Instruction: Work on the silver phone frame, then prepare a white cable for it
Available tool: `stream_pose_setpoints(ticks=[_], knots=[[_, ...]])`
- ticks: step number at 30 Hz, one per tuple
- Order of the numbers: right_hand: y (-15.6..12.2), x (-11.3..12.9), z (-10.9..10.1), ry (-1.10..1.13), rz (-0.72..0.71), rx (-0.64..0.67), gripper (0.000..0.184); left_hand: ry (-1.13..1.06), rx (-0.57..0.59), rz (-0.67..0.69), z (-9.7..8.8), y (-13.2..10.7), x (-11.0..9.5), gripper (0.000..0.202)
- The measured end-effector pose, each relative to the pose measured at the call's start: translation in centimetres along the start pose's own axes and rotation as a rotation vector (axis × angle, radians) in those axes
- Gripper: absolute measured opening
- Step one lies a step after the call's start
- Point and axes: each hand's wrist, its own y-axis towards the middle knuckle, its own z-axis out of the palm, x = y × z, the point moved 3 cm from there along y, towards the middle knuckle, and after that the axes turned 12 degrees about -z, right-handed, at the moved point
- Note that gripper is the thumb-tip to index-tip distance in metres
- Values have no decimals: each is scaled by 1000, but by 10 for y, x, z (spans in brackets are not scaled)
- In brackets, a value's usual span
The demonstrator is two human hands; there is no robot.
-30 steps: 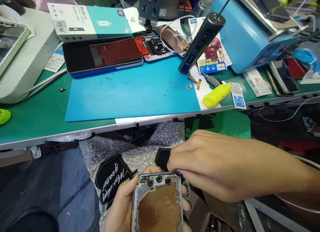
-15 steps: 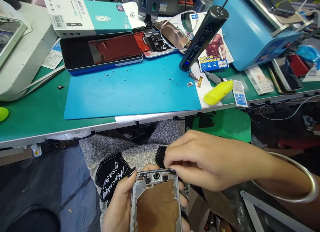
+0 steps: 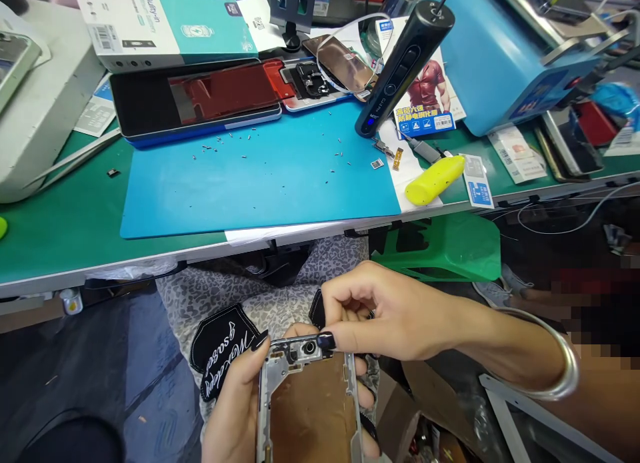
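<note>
Head | left fingers [image 3: 367,395] clamped round phone frame [image 3: 310,410] | right fingers [image 3: 345,295] curled at top edge, grip unclear

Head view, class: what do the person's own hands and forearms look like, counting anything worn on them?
The left hand and the right hand are ungloved, with glossy, black-looking polish on both thumbnails. A smooth, rounded, silver-coloured bangle encircles the right forearm, where no sleeve shows.
</note>
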Motion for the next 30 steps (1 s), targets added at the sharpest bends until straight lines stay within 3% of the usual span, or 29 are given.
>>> stream_pose_setpoints(ticks=[3,7,11,13,16,18,21,25,30], knots=[[-1,-5,1,136,5,-38,19,1,15,-28,16,-2,4,20],[-6,-6,-6,180,62,51,3,-11,116,-73,43,-8,12,24],[-9,-4,-16,207,76,123,25,-26,222,-87,50,-12,16,33],[-10,-4,-23,-41,-38,49,26,-46,293,-112,51,-12,17,37],[-14,-4,-31,-636,-228,-232,28,-52,398,-181,53,-13,18,43],[-15,-8,-29,-748,-219,-304,42,-31,413,-207,56,-12,19,47],[-13,-11,-21,-573,-194,-255,47,-13,327,-177,56,-10,18,46],[-4,-3,-9,-299,-196,-161,19,19,229,-103,56,-8,17,41],[11,2,4,-72,-41,26,16,177,295,-144,57,-9,25,65]])
